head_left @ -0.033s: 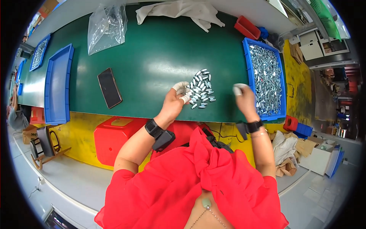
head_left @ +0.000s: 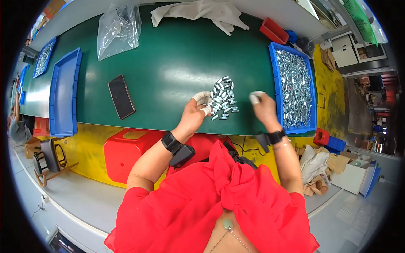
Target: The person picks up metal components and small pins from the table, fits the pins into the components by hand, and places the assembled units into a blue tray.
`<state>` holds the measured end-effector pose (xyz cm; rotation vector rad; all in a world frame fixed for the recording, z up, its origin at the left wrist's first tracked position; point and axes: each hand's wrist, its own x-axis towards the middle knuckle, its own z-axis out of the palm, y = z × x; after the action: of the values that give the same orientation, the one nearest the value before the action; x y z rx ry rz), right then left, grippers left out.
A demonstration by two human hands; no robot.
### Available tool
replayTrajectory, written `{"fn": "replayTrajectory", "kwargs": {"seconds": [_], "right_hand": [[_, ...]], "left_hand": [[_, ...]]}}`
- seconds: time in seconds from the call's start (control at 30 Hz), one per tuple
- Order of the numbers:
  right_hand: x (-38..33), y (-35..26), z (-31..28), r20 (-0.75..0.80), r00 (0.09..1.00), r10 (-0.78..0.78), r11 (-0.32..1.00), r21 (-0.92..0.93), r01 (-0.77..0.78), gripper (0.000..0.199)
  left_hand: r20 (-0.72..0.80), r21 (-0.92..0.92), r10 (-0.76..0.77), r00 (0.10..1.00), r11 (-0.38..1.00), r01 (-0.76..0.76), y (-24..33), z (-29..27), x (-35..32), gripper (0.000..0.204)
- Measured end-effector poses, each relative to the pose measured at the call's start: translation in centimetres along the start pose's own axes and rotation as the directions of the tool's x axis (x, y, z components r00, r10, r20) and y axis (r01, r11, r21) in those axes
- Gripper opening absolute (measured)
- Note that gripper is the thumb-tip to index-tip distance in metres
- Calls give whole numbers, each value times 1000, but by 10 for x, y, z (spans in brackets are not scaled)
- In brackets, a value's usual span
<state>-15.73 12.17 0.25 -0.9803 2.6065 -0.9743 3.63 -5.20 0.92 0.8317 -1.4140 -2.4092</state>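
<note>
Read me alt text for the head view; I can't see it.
A person's left hand is at the edge of a pile of small silvery metal parts on a green table. The right hand is between the pile and a blue tray of similar parts.

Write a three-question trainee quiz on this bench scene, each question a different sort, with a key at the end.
1. Which of the person's hands is at the pile of small metal parts?
2. True or false: the phone lies on the green table to the right of that pile.
3. Near the far end of the blue tray on the right stands a small bin. Its colour is: A) green; B) yellow; C) red.

Key
1. The left hand; its fingers are at the pile's left edge.
2. False; it lies to the left.
3. C.
</note>
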Motion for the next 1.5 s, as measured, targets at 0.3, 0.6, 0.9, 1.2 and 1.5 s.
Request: {"fn": "replayTrajectory", "kwargs": {"seconds": [0.3,0.6,0.9,1.2,1.5], "right_hand": [[12,9,55,162,984,-73,996,-47,81,25],[-40,-34,-52,342,915,-213,807,590,-32,20],[-45,-1,-105,317,879,-357,884,419,208,12],[-47,-19,-78,401,906,-136,876,476,-79,18],[-41,-71,-31,411,911,-28,849,491,-195,25]], "left_hand": [[-19,5,-39,999,999,40,-6,15,-21,39],[236,-361,61,970,932,29,-51,99,-24,35],[255,-55,125,959,992,-114,-51,154,-35,40],[296,70,270,916,951,-303,-37,129,-27,49],[336,180,344,877,890,-419,-9,64,-17,46]]}}
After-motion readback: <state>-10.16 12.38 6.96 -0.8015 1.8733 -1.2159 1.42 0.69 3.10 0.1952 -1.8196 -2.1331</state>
